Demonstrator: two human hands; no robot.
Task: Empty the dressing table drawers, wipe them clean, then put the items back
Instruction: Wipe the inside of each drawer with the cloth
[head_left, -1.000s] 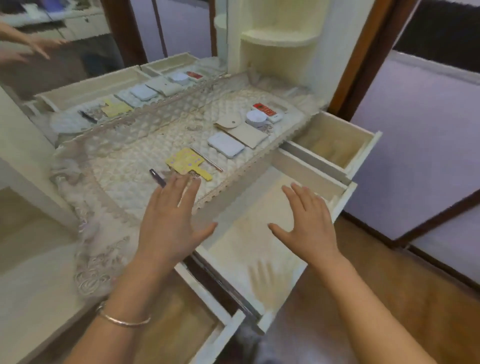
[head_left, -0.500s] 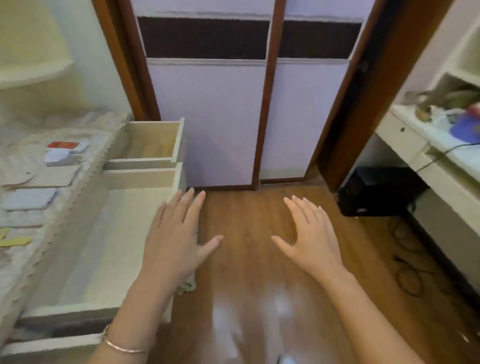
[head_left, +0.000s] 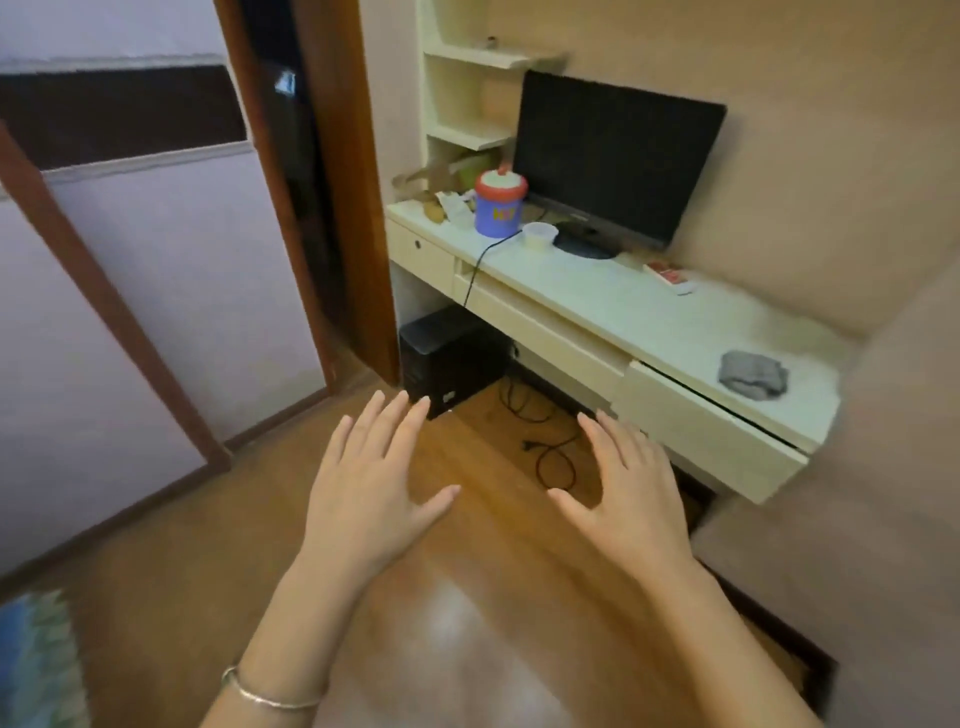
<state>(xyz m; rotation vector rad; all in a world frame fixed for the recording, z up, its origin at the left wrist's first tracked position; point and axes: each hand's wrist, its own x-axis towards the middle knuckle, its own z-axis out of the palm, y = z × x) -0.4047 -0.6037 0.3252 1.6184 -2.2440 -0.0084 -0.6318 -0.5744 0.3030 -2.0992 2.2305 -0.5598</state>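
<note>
blue cup (head_left: 497, 213), yellow letters, possibly "KT"

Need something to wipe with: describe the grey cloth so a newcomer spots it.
Find the cream desk with the black monitor. At the desk's near end, far from the purple cup, lies a crumpled grey cloth, the only soft, fabric thing on top.

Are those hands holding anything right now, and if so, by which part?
Nothing is held. The left hand and right hand hover open above the wooden floor, fingers straight.
</note>
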